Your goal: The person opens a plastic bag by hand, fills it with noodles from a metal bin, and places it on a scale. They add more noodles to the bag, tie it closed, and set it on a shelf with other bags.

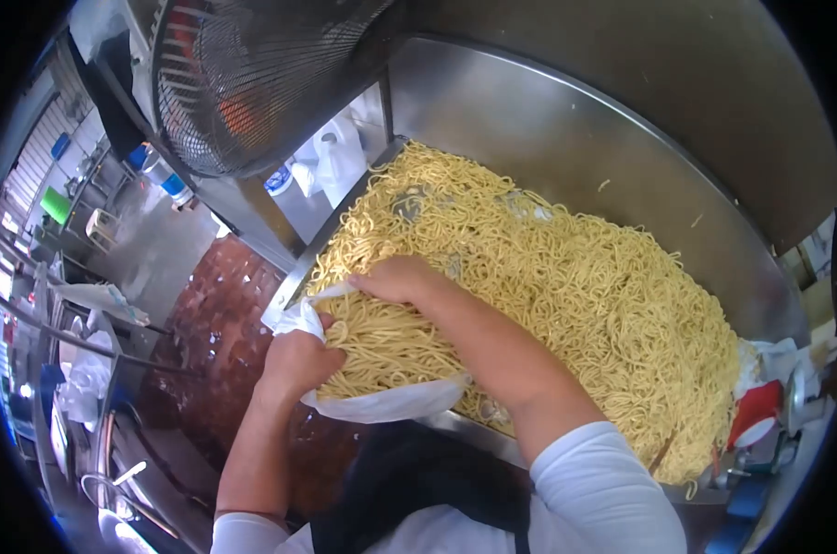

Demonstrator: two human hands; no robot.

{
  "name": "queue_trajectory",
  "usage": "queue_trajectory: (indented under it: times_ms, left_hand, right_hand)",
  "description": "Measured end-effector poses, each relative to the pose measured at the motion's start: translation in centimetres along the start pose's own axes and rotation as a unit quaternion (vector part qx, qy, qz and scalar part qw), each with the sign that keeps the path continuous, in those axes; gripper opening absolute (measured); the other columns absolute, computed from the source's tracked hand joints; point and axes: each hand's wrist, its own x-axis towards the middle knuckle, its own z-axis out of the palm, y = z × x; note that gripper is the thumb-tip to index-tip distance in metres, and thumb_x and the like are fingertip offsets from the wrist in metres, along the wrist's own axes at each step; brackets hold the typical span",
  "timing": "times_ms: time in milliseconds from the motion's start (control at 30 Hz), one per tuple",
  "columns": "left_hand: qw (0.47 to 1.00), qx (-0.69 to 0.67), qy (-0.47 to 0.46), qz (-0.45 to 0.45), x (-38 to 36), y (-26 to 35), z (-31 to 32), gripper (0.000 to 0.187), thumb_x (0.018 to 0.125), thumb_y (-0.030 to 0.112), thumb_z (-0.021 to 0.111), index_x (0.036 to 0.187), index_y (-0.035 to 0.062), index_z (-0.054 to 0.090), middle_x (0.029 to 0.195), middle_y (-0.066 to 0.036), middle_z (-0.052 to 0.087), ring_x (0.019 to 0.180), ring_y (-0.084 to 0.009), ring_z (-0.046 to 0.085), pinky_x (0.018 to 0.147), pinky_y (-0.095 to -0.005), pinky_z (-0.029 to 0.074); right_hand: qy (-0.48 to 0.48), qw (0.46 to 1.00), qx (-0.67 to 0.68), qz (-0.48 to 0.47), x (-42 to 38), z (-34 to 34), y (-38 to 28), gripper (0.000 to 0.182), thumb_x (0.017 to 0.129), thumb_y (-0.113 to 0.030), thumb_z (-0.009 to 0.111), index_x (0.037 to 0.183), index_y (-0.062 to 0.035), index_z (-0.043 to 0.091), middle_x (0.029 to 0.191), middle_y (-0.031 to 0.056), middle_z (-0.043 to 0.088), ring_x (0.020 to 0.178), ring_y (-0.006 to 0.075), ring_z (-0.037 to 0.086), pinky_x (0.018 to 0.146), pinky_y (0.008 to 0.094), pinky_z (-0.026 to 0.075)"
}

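Observation:
A thin, whitish plastic bag point(391, 403) hangs open at the near left edge of a metal tray, with yellow noodles point(386, 343) inside it. My left hand point(300, 362) is closed around the bag's gathered left side. At the far rim, my right hand point(391, 277) is closed, its fingertips pinching the plastic. A large heap of loose yellow noodles point(566, 286) spreads over the tray beyond and to the right of the bag. My right forearm crosses over part of this heap.
A caged fan point(252, 83) stands at the upper left. The tray's tall metal back wall point(566, 129) rises behind the noodles. White jugs point(338, 157) sit beyond the left edge. A red object point(756, 414) lies at the right end. Red-brown floor point(215, 323) shows at left.

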Motion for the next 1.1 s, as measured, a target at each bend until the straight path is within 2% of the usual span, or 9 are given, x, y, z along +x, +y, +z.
queue_trajectory:
  times_ms: [167,267,333,433,533,667,733,967,1100]
  left_hand:
    - [0.997,-0.035,0.04,0.058,0.3,-2.1,0.4,0.054,0.069,0.02,0.069,0.121,0.0052,0.064,0.109,-0.022,0.067,0.105,-0.0342,0.064,0.091,-0.0404,0.049]
    - [0.991,-0.056,0.062,0.102,0.0,-2.4,-0.2,0.053,0.07,0.02,0.07,0.121,0.0049,0.064,0.107,-0.022,0.067,0.104,-0.0349,0.064,0.09,-0.0413,0.049]
    - [0.996,-0.026,0.018,0.087,-1.0,-0.8,-1.8,0.053,0.071,0.02,0.072,0.121,0.0052,0.064,0.111,-0.022,0.065,0.107,-0.0355,0.062,0.092,-0.041,0.048]
    - [0.971,0.053,0.046,0.228,-1.3,0.2,-2.7,0.05,0.073,0.021,0.073,0.12,0.005,0.065,0.118,-0.021,0.063,0.112,-0.0366,0.059,0.097,-0.0393,0.046]
    - [0.951,0.072,0.07,0.292,-0.8,1.2,-2.7,0.043,0.08,0.021,0.072,0.118,0.0049,0.066,0.124,-0.018,0.061,0.116,-0.0351,0.057,0.1,-0.0383,0.044]
    - [0.905,-0.315,0.027,0.283,-0.5,2.7,-3.0,0.03,0.093,0.019,0.062,0.116,0.0003,0.065,0.115,-0.015,0.065,0.109,-0.0248,0.061,0.098,-0.0381,0.046]
    - [0.814,-0.552,-0.045,0.175,-1.3,3.0,-3.5,0.034,0.095,0.022,0.06,0.116,-0.0045,0.063,0.102,-0.016,0.068,0.093,-0.0206,0.065,0.088,-0.0333,0.051]
    - [0.74,-0.591,-0.157,0.281,-2.2,1.1,-4.0,0.069,0.081,0.042,0.072,0.126,-0.0067,0.055,0.096,-0.016,0.069,0.081,-0.0169,0.064,0.076,-0.025,0.05]
    - [0.8,-0.488,-0.125,0.325,-1.5,5.3,-0.7,0.075,0.075,0.034,0.078,0.134,-0.0045,0.051,0.107,-0.016,0.068,0.091,-0.024,0.065,0.084,-0.0329,0.051]
  right_hand:
    - [-0.131,0.984,-0.107,0.048,-7.1,-5.2,5.1,0.084,0.086,-0.077,0.035,0.101,-0.0042,0.074,0.095,0.0202,0.071,0.097,0.0369,0.067,0.092,0.0437,0.047]
    - [-0.176,0.98,-0.036,0.08,-12.2,-2.7,8.0,0.077,0.083,-0.073,0.051,0.111,-0.0046,0.071,0.104,0.0202,0.069,0.103,0.0367,0.064,0.094,0.042,0.047]
    - [0.0,0.989,0.091,-0.116,-14.6,0.0,9.2,0.077,0.076,-0.064,0.069,0.123,-0.004,0.063,0.12,0.0209,0.063,0.114,0.0361,0.059,0.098,0.041,0.045]
    - [0.158,0.934,0.317,-0.048,-13.5,4.2,8.3,0.083,0.071,-0.055,0.079,0.131,-0.0042,0.056,0.131,0.0207,0.056,0.122,0.0357,0.053,0.101,0.0405,0.043]
    - [0.143,0.947,0.287,-0.026,-12.2,4.5,7.2,0.083,0.07,-0.058,0.078,0.128,-0.0027,0.058,0.126,0.0225,0.059,0.117,0.0366,0.056,0.099,0.0413,0.044]
    - [-0.056,0.984,0.169,0.03,-16.3,1.5,7.1,0.068,0.071,-0.048,0.08,0.119,-0.0025,0.063,0.112,0.0201,0.065,0.104,0.0332,0.063,0.089,0.0392,0.05]
    - [0.013,0.997,0.078,-0.02,-17.8,3.5,7.1,0.061,0.07,-0.043,0.079,0.113,-0.004,0.064,0.107,0.0193,0.066,0.101,0.0348,0.063,0.086,0.0412,0.05]
    - [0.155,0.981,-0.002,-0.118,-16.5,3.0,4.0,0.034,0.064,-0.019,0.069,0.095,-0.0058,0.063,0.09,0.0171,0.064,0.091,0.0384,0.062,0.079,0.0486,0.05]
    - [0.157,0.975,0.07,-0.14,-16.9,-0.2,2.3,0.037,0.067,-0.016,0.068,0.103,-0.0064,0.064,0.095,0.0179,0.065,0.092,0.0381,0.063,0.08,0.049,0.05]
